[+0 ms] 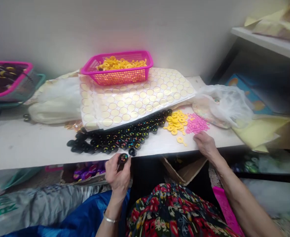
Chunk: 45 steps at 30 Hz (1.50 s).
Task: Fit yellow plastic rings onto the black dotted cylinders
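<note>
My left fingers clamp a black cup by the front edge of the tabletop; my right fingers, curled — apart or pinched, I can't tell — are nearer the pink beads, just beyond toward the back edge.

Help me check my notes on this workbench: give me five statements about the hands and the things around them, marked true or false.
1. The left hand holds a black cup. True.
2. The right hand is on the plastic bag. False: it is at the near edge of the pink bits.
3. A bracelet is on the left wrist. True.
4. The pink basket on the sheets holds black pieces. False: it holds yellow pieces.
5. The yellow pile lies left of the pink bits. True.
</note>
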Available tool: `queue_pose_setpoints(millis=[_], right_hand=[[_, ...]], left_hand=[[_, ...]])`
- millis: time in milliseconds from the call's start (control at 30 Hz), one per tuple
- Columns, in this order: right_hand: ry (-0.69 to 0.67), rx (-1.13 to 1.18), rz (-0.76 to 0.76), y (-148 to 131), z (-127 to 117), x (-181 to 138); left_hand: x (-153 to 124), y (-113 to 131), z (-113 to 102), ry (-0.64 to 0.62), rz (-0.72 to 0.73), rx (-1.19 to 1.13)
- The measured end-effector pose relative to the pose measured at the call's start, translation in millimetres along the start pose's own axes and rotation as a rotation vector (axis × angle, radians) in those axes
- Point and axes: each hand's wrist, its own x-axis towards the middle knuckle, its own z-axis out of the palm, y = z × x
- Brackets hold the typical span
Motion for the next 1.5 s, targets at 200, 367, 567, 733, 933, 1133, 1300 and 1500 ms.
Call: queue_pose_setpoints(millis=[200, 367, 567, 733, 933, 1133, 1300, 1500], right_hand=[[0.021, -0.005, 0.022, -3, 0, 1], [0.009, 0.036, 0.025, 0, 1, 2], [0.026, 0.037, 0.027, -9, -2, 4], [0.05, 0.314, -0.072, -64, -5, 14], [-0.081, 0.304, -0.237, -108, 5, 21], [-0.132, 0.138, -0.281, -106, 9, 20], [-0.199, -0.099, -0.363, -118, 7, 23], [-0.223, 0.105, -0.243, -114, 5, 23]], left_hand=[[-5, 68, 48, -0.496, 0.183, -0.376], [-4, 86, 111, -0.719, 0.151, -0.343], [-5, 81, 128, -0.75, 0.104, -0.367], [-9, 80, 128, -0.737, 0.096, -0.385], [-11, 81, 127, -0.762, 0.107, -0.346], [-10, 81, 126, -0.772, 0.119, -0.338], [-8, 83, 124, -0.757, 0.113, -0.341], [-9, 82, 125, -0.765, 0.123, -0.335]])
